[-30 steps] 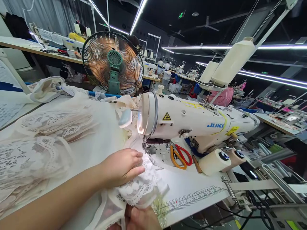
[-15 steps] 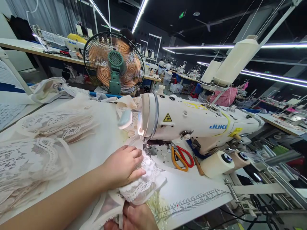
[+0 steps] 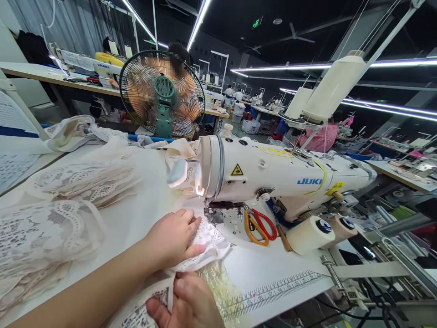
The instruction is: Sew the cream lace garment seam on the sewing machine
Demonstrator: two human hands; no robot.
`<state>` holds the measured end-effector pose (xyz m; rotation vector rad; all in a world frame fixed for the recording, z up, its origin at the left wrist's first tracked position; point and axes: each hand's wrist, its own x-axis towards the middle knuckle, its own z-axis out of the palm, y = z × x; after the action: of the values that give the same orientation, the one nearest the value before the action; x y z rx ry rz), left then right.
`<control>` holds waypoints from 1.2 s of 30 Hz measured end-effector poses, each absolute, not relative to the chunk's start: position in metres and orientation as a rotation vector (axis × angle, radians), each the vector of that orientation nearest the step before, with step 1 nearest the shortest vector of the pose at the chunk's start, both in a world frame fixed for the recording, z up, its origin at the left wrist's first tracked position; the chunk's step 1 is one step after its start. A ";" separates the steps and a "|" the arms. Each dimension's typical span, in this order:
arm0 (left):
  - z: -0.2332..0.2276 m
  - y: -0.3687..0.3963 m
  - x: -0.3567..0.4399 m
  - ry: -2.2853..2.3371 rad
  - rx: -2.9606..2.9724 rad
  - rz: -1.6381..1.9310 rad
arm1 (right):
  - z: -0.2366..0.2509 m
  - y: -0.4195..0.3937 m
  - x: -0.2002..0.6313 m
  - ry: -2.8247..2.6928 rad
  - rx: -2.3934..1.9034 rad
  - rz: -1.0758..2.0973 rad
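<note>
White lace fabric (image 3: 210, 239) lies beside the needle area of the sewing machine (image 3: 252, 166), its scalloped edge curving toward me. My left hand (image 3: 174, 239) rests on top of it, fingers lying flat and thumb apart, just left of the presser foot. Below, my right hand (image 3: 196, 300) is closed on the nearer part of the lace, pinching its pale edge band between thumb and fingers. This part hangs toward the bottom of the view. The needle itself is too small to make out.
Orange-and-red handled scissors (image 3: 261, 227) lie right of the needle area, near thread cones (image 3: 309, 234). A printed ruler (image 3: 273, 289) runs along the table's front edge. Lace piles (image 3: 44, 237) cover the left side. A fan (image 3: 164, 91) stands behind.
My left hand has shifted slightly left. My right hand has moved up a little, and the lace between the hands has been drawn round, showing more of its patterned part below.
</note>
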<state>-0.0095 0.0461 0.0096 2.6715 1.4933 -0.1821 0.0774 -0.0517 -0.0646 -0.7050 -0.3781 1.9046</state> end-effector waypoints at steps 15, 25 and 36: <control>-0.001 0.065 -0.049 1.266 2.589 -0.086 | -0.042 0.006 0.202 -2.262 -1.040 0.142; 0.008 0.043 -0.030 1.221 2.762 0.048 | -0.045 0.034 0.197 -2.390 -0.689 -0.222; -0.031 0.027 -0.005 0.997 3.023 0.272 | -0.055 0.029 0.198 -2.381 -0.668 -0.107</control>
<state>-0.0055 0.0267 -0.0312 3.0232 0.9972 0.2722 0.1975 0.0293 -0.0546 -0.6684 -2.3805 -0.1073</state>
